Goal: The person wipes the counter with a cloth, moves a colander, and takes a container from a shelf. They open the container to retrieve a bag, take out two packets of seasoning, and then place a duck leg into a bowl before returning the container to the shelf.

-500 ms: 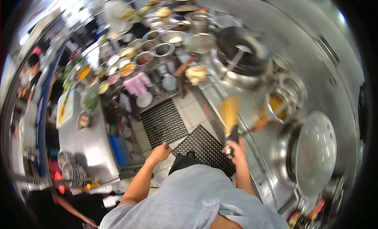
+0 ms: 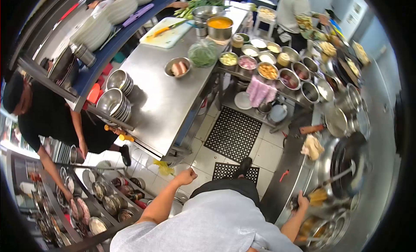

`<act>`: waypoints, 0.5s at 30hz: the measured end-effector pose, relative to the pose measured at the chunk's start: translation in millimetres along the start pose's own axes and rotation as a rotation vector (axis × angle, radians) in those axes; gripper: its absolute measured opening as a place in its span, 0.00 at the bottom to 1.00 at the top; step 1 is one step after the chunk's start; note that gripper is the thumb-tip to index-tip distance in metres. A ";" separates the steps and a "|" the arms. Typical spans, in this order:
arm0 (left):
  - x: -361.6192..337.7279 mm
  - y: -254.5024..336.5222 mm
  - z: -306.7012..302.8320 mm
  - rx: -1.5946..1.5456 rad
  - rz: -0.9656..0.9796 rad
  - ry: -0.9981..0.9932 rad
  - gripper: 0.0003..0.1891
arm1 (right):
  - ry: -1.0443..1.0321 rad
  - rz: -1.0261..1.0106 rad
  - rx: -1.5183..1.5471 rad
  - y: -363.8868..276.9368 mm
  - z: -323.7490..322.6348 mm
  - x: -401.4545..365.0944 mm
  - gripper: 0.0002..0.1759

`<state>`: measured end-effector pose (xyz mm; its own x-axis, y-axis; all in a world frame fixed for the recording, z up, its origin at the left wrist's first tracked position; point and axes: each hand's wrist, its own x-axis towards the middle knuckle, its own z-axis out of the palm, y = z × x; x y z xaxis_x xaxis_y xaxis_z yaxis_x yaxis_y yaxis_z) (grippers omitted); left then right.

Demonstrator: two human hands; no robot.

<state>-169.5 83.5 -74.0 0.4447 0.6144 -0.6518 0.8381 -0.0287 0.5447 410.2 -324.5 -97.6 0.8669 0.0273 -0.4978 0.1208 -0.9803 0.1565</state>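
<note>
My right hand (image 2: 302, 201) is wrapped round the dark handle of a wok brush (image 2: 318, 195) with straw-coloured bristles, at the edge of the steel cooking range. The bristles point right, just below a dark wok (image 2: 349, 165) with a ladle (image 2: 340, 176) lying in it. My left hand (image 2: 185, 177) hangs in a loose fist over the floor, and nothing shows in it. A pale yellow-green leafy piece (image 2: 164, 167) appears left of that fist, apart from it. A crumpled cream cloth (image 2: 312, 147) lies on the range edge ahead of my right hand.
A steel worktable (image 2: 162, 96) stands left, with a meat bowl (image 2: 177, 67), stacked metal bowls (image 2: 113, 105) and a cutting board (image 2: 166, 33). Ingredient tins (image 2: 267, 71) fill the far counter. Black mats (image 2: 234, 133) lie on the tiles. A person in black (image 2: 52, 113) reaches into shelves at left.
My view and body have turned left, bringing the worktable and the left shelves into fuller view. The brush stays in my right hand, now lower and pointing right beside the wok.
</note>
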 end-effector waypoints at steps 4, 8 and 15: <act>23.9 10.8 12.4 0.008 -0.038 -0.035 0.21 | -0.026 -0.121 -0.110 -29.7 -58.8 -50.4 0.45; 54.4 26.9 -1.3 0.042 -0.109 -0.046 0.18 | -0.235 -0.576 0.424 -162.1 -88.2 -111.7 0.37; 103.7 114.4 -44.5 -0.185 -0.219 0.118 0.13 | -0.575 -0.900 0.258 -340.2 40.1 21.2 0.29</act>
<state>-41.5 179.0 -55.8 0.2111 0.6780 -0.7041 0.8335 0.2515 0.4920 368.0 1.7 -195.5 0.1490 0.7231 -0.6745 0.4331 -0.6609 -0.6129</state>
